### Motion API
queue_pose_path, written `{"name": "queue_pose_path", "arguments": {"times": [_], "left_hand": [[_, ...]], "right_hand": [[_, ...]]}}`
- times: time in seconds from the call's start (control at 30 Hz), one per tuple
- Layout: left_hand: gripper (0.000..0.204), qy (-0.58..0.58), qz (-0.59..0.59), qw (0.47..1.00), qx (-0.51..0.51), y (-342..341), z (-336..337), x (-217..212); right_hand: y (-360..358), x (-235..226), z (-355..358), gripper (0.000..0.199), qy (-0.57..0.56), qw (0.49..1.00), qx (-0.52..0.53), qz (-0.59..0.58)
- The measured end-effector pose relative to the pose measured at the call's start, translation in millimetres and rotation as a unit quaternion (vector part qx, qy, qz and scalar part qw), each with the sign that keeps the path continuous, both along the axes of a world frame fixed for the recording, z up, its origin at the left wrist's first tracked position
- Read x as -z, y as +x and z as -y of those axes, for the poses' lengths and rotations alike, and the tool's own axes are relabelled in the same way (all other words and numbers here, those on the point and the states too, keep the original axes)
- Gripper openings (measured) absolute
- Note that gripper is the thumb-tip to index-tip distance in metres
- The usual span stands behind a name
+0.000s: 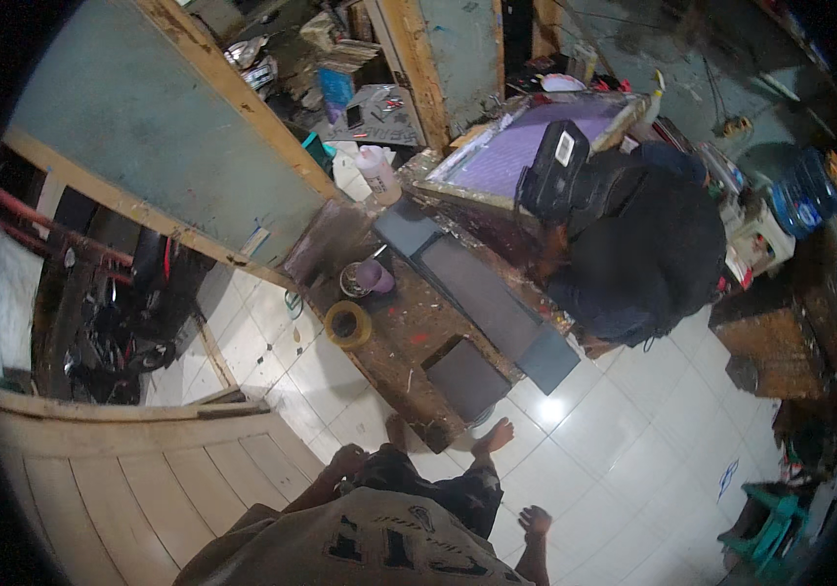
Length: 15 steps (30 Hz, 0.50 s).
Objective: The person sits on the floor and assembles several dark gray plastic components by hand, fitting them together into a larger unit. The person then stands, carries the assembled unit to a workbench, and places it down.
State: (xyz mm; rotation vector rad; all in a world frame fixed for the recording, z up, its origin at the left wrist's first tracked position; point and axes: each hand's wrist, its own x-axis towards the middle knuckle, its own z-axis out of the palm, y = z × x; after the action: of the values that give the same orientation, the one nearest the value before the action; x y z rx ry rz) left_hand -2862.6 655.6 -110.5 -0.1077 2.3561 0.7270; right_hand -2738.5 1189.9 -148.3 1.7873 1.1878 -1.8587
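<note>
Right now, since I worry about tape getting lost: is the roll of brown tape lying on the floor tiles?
No, the roll of tape lies on the paint-stained workbench, beside a purple cup.

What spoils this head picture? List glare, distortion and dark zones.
In the head view, fisheye bending curves the wooden door frame and the plank panel near the rim; a lamp's glare makes a bright spot on the white floor tiles; the corners fall to black vignette; the person in dark clothes at the workbench shows little detail; the left hand is dim and small.
</note>
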Motion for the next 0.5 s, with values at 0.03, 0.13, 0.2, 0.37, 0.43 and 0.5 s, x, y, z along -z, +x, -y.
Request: {"name": "queue_pose_path", "arguments": {"times": [0.03,0.13,0.2,0.37,0.43,0.5], "left_hand": [[0.035,0.118,-0.03,0.99,0.065,13.4,1.0,-2.0],[0.025,-0.014,0.033,0.997,0.073,32.9,-27.7,-4.9],[0.022,-0.057,-0.11,0.974,0.188,28.2,-44.8,-17.5],[0.021,0.443,0.041,0.763,-0.468,19.5,-89.9,-55.2],[0.02,0.408,0.027,0.769,-0.491,23.4,-100.5,-60.7],[0.02,0.385,0.035,0.757,-0.526,35.7,-108.1,-58.9]], "right_hand": [[-11.9,-2.5,-24.6,0.027,0.046,0.999,0.011,0.001],[-46.9,-7.0,-78.8,0.033,0.048,0.998,0.004,-0.042],[-74.3,-3.1,-95.4,0.029,0.05,0.998,-0.012,-0.047],[-136.7,11.6,-88.9,0.031,0.017,0.988,-0.134,-0.077],[-159.4,16.3,-80.6,0.027,-0.038,0.984,-0.141,-0.105],[-178.4,18.8,-75.7,0.031,-0.038,0.961,-0.235,-0.143]]}}
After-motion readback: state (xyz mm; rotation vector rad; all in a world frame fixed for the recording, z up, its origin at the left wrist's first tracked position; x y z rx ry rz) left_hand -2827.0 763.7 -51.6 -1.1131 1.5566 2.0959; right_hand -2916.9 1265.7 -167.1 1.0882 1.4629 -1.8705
